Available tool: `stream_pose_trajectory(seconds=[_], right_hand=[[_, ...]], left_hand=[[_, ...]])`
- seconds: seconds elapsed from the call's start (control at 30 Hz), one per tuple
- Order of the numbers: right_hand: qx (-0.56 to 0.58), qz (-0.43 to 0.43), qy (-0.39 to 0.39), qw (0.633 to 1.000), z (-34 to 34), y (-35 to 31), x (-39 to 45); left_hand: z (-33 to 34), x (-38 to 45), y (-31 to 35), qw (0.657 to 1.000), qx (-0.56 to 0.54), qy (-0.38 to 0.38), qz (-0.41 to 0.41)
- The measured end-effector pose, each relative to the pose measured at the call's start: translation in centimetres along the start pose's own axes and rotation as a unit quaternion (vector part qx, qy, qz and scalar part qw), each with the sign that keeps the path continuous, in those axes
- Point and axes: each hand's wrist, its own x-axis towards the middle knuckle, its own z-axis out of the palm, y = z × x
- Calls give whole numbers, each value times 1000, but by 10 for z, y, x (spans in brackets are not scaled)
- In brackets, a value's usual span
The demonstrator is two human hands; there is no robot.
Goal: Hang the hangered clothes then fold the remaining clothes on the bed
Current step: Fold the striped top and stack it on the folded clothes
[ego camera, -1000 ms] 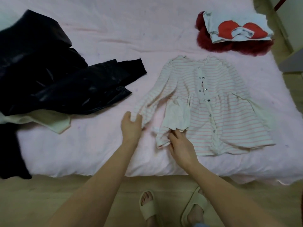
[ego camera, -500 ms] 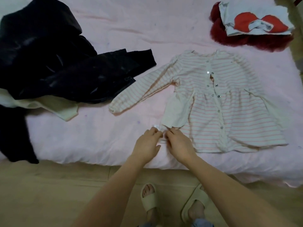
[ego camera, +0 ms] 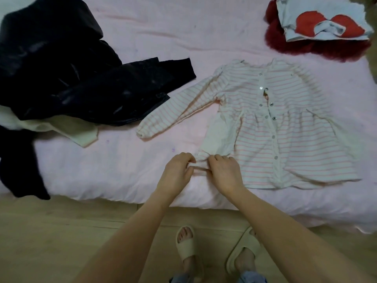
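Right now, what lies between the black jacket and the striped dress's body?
Head view: the dress's outstretched sleeve on bare pink sheet, ending beside the jacket.

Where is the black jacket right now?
In the head view the black jacket lies heaped on the bed's left side, left of the striped dress, partly covering a cream garment.

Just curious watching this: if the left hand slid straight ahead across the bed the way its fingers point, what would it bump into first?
The left hand points up and right, so probably the striped dress, whose hem corner it already pinches; depth is unclear.
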Motion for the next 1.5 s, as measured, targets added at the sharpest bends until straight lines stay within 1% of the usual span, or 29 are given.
stream_pose_trajectory(seconds=[0.07, 0.13, 0.2, 0.3, 0.37, 0.4, 0.43, 0.47, 0.5, 0.53, 0.6, 0.63, 0.7, 0.77, 0.87, 0.9, 0.97, 1.03, 1.1, 1.17, 1.23, 1.33, 1.37, 1.4, 1.43, 1.47, 1.5], right_hand=[[-19, -25, 7, 999, -1, 3, 3], [-20, -39, 11, 999, 0, 3, 4], [-19, -52, 36, 998, 4, 3, 5], [-10, -78, 52, 996, 11, 6, 0], [8, -84, 58, 995, 16, 11, -7], [27, -69, 54, 996, 15, 12, -9], [48, -47, 38, 997, 10, 11, -11], [48, -44, 18, 998, 2, 10, -13], [46, -71, -21, 996, -2, 11, -14], [19, -137, -37, 990, -3, 14, -13], [7, -217, -75, 973, -8, 17, -12], [-15, -258, -81, 963, -4, 21, -12], [-49, -295, -100, 949, 8, 30, -10], [-50, -293, -84, 951, 13, 33, -10], [-73, -291, -14, 954, 17, 28, -11], [-86, -283, -3, 955, 17, 25, -10], [-115, -264, 1, 958, 19, 20, -11], [-181, -253, -4, 950, 24, 18, -13], [-270, -227, -13, 935, 27, 17, -15], [-330, -197, -45, 922, 28, 18, -22], [-379, -178, -84, 904, 26, 25, -33], [-427, -191, -95, 879, 22, 40, -45], [-424, -196, -89, 880, 21, 45, -48], [-399, -204, -68, 891, 21, 50, -49], [-366, -211, -51, 905, 20, 55, -50], [-328, -217, -36, 919, 20, 59, -51], [-281, -223, -33, 933, 20, 64, -53]], left_hand=[[-1, -2, 3, 997, -62, 27, -24], [-2, -8, 6, 994, -98, 37, -30], [-4, -12, 7, 992, -111, 51, -21], [-9, -12, 4, 994, -86, 63, -6], [-11, -11, -5, 998, -41, 36, 19], [-11, -11, -11, 999, -10, 10, 33], [-10, -10, -16, 999, 16, -16, 36], [-11, -10, -18, 998, 30, -38, 26], [-10, -8, -21, 998, 35, -51, 15], [-10, -5, -23, 998, 32, -54, 6], [-12, 0, -23, 998, 19, -51, -17], [-13, 2, -23, 998, 12, -49, -26], [-14, 5, -23, 998, 6, -50, -42], [-16, 6, -22, 997, -6, -54, -59], [-18, 10, -22, 996, -15, -57, -73], [-19, 11, -23, 996, -10, -58, -73], [-22, 10, -22, 997, 12, -59, -52], [-23, 8, -20, 994, 72, -83, 7], [-25, 5, -18, 978, 147, -118, 94], [-26, 4, -21, 951, 201, -161, 170], [-28, 4, -27, 936, 218, -188, 203], [-34, 9, -33, 912, 292, -209, 201], [-32, 11, -32, 906, 301, -214, 204], [-30, 11, -27, 904, 304, -221, 203], [-27, 13, -24, 889, 332, -227, 219], [-26, 15, -19, 870, 367, -212, 251], [-21, 15, -17, 864, 370, -205, 272]])
